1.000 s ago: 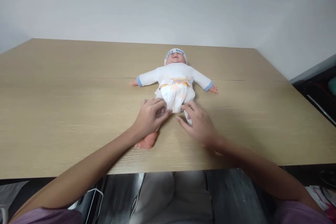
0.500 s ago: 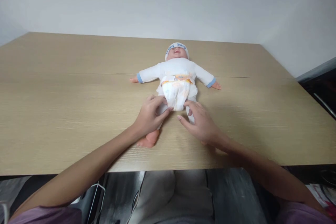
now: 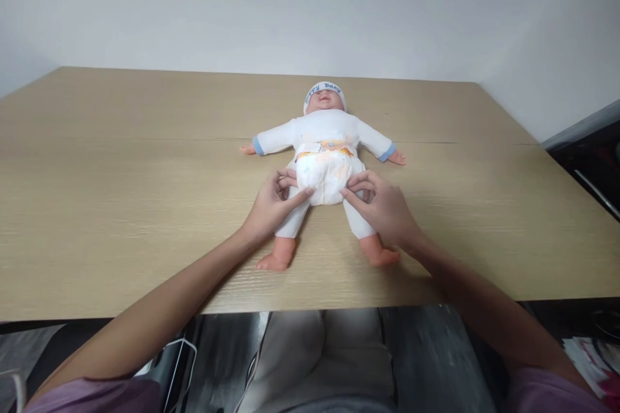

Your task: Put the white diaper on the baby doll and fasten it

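Two hands work at the diaper of a baby doll lying on a wide table.

A pale wooden table point(image 3: 121, 161) fills the middle of the frame beneath a plain white wall point(image 3: 290, 6). The doll point(image 3: 323, 129) lies face up at centre, its long axis running from the capped head at the top of the frame to bare feet at the bottom, arms spread sideways. The left hand point(image 3: 268, 206) and right hand point(image 3: 385, 206) flank the diaper point(image 3: 325, 174); each seems to pinch its side edge, index finger laid on it, though the curled fingers hide the grip.
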Demonstrator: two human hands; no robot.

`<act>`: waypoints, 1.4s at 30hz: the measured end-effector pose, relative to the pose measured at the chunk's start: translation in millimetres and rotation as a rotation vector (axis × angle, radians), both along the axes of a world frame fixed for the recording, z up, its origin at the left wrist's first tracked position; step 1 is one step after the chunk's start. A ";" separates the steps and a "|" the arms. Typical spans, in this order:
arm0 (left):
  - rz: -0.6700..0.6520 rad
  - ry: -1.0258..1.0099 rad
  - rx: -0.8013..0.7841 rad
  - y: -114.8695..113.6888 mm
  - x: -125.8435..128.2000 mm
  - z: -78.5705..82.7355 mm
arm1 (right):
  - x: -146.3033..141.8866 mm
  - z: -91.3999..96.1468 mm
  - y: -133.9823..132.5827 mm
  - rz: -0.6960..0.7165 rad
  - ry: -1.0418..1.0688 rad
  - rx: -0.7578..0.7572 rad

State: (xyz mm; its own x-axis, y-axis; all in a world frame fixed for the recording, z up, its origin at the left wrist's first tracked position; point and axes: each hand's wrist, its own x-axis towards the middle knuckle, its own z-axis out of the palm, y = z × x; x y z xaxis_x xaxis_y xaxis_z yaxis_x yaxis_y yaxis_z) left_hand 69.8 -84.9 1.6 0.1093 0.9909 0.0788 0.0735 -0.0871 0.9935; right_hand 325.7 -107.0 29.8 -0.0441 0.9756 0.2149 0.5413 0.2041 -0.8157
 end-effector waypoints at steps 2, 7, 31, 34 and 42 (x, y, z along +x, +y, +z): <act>-0.023 0.157 0.093 -1.0 -2.2 1.9 | 0.8 0.9 0.3 0.008 -0.038 0.014; -0.067 0.355 0.203 0.8 -7.1 3.0 | 0.4 -2.0 -0.8 0.016 -0.150 0.098; -0.062 0.032 0.016 9.2 -5.7 -7.8 | -2.2 -29.9 2.8 -0.029 -0.074 0.329; -0.042 0.103 0.099 4.2 -13.8 -6.8 | 4.3 -30.0 -1.3 0.005 -0.089 0.364; 0.070 0.467 0.442 11.2 -58.5 -8.0 | 54.4 -38.2 4.1 -0.001 -0.290 0.589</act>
